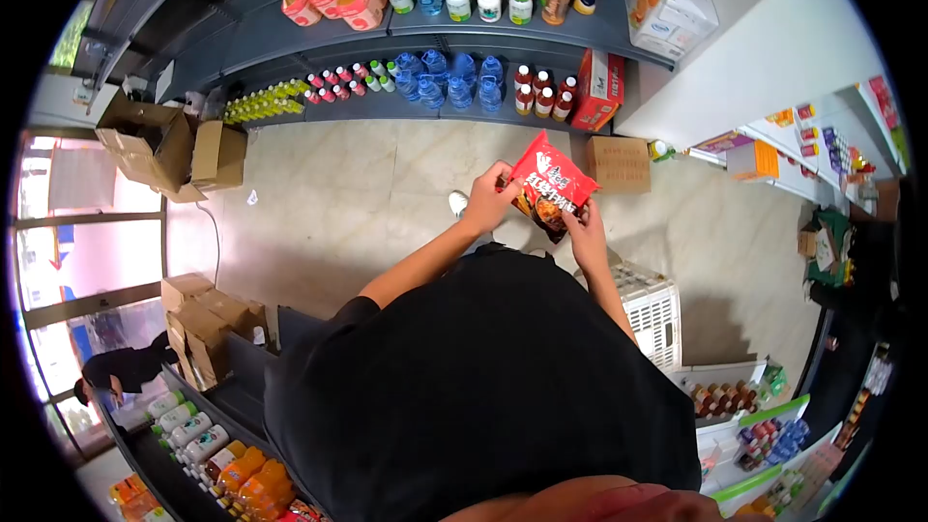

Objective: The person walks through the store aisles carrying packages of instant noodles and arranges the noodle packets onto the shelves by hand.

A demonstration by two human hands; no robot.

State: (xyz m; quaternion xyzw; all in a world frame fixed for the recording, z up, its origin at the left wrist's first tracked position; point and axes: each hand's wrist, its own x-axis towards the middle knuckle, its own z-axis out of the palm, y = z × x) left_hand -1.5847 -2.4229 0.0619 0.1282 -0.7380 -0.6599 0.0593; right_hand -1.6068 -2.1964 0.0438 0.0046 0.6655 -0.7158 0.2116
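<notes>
A red packet of instant noodles (pixel 553 184) is held up in front of my body, tilted, with its printed face and a bowl picture toward me. My left hand (pixel 494 195) grips its left edge, fingers closed on the wrapper. At the lower right corner, my right hand (pixel 584 229) pinches the same packet. Below it, part of a white shoe (pixel 458 202) shows on the floor. Close to my right forearm stands a white plastic crate (pixel 653 321).
Ahead, dark shelves (pixel 377 48) carry rows of drink bottles, with a red box (pixel 598 90) and a white carton (pixel 670 2). A cardboard box (pixel 620 164) sits on the tiled floor (pixel 329 169). Opened cartons (pixel 145 147) stand left. Another person (pixel 126 367) is at lower left.
</notes>
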